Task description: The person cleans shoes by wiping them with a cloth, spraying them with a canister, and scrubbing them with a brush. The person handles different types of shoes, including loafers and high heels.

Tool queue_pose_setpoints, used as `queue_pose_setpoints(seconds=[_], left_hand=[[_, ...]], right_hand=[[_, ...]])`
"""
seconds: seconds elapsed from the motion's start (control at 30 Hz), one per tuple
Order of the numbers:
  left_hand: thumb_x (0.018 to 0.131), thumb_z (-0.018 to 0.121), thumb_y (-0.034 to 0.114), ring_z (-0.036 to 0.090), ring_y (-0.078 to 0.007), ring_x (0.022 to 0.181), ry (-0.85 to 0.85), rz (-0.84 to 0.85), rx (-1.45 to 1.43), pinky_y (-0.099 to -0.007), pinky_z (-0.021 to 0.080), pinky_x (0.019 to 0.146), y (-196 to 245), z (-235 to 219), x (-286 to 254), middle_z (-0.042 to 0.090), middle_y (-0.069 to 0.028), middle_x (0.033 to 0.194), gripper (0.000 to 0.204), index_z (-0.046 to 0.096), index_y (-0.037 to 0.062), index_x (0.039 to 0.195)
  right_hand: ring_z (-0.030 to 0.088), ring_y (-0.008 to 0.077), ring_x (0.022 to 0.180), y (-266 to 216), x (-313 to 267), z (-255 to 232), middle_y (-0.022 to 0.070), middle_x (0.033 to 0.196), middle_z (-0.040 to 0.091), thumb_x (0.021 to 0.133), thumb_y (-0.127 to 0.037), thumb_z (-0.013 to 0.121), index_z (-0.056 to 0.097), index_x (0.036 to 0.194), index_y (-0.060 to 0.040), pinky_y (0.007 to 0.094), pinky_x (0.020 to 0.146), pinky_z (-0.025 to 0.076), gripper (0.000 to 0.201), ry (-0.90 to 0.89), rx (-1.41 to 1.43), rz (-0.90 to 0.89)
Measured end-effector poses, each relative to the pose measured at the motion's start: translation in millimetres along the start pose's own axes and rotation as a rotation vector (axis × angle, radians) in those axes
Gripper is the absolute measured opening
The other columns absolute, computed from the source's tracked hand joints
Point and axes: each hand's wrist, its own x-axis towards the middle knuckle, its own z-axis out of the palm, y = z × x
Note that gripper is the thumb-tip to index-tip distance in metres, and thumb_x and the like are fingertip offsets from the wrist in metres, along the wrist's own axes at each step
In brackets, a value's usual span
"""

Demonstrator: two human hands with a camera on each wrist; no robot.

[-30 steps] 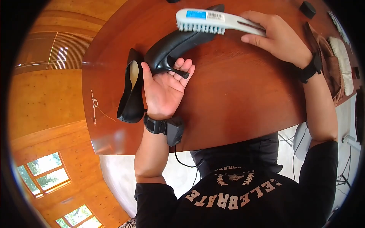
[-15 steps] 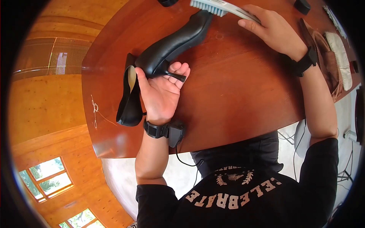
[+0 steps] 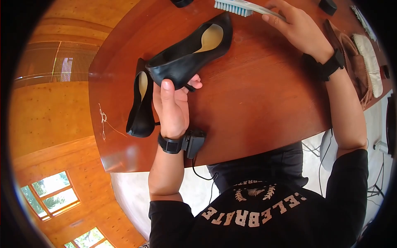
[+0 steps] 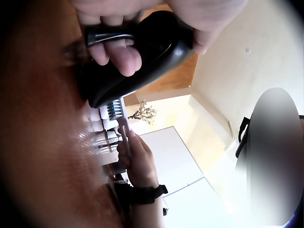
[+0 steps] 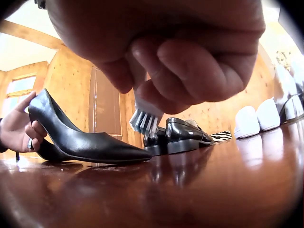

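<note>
The left hand (image 3: 173, 105) grips a black high-heeled shoe (image 3: 186, 56) by its heel end, thumb on the back and fingers around the thin heel. In the right wrist view the shoe (image 5: 80, 142) has its opening upward and its pointed toe low, at the table top. The right hand (image 3: 304, 33) holds a white brush (image 3: 235, 7) by its handle, beyond the shoe's toe; bristles (image 5: 144, 122) point down and do not touch the shoe. A second black heel (image 3: 141, 111) stands on the table left of the left hand.
On the wooden table (image 3: 256, 107) lie a thin string (image 3: 103, 118) at the left and brown cloth (image 3: 351, 62) with a pale pad (image 3: 368, 62) at the right. Black loafers (image 5: 183, 137) and white shoes (image 5: 259, 118) stand farther back.
The left hand has rolled the shoe over, so its opening now faces up instead of its side. The brush has moved up and away, then slightly right, off the toe.
</note>
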Motion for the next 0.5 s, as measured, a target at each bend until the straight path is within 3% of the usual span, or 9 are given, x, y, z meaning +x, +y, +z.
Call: queue_pose_setpoints(seconds=[0.1,0.2,0.3,0.5], left_hand=[[0.104,0.045,0.058,0.064,-0.0232,0.088,-0.029,-0.011,-0.048,-0.0456,0.051,0.093,-0.1,-3.1,2.2,0.070,-0.0126,0.106,0.059,0.056,0.0056,0.130],[0.104,0.045,0.059,0.063,-0.0237,0.087,-0.017,-0.054,-0.141,-0.0454,0.049,0.095,1.7,-6.2,5.7,0.069,-0.0120,0.104,0.060,0.057,0.0060,0.129],[0.103,0.044,0.061,0.062,-0.0243,0.088,0.132,-0.180,-0.397,-0.0459,0.047,0.100,6.1,-4.3,10.2,0.068,-0.0120,0.103,0.062,0.057,0.0057,0.129],[0.104,0.038,0.061,0.063,-0.0310,0.109,0.017,-0.367,-0.754,-0.0501,0.042,0.113,-3.3,-23.2,13.4,0.066,-0.0176,0.114,0.070,0.055,-0.0013,0.131]], right_hand=[[0.068,0.0421,0.094,-13.4,-2.2,-4.8,0.0254,0.098,0.071,0.097,-0.031,0.066,0.060,0.112,0.0025,0.0465,0.081,0.054,0.037,-0.071,-0.012,0.019],[0.068,0.0423,0.095,-9.5,-1.4,-1.4,0.0253,0.099,0.071,0.097,-0.030,0.066,0.059,0.112,0.0027,0.0464,0.081,0.054,0.037,-0.108,-0.007,-0.071],[0.068,0.0424,0.095,-10.5,-1.9,-3.0,0.0257,0.099,0.070,0.097,-0.029,0.065,0.059,0.114,0.0031,0.0461,0.082,0.054,0.037,-0.097,0.006,-0.062],[0.068,0.0428,0.095,-13.1,-6.3,-6.1,0.0263,0.101,0.070,0.096,-0.025,0.064,0.060,0.120,0.0033,0.0457,0.083,0.054,0.037,-0.065,0.106,-0.224]])
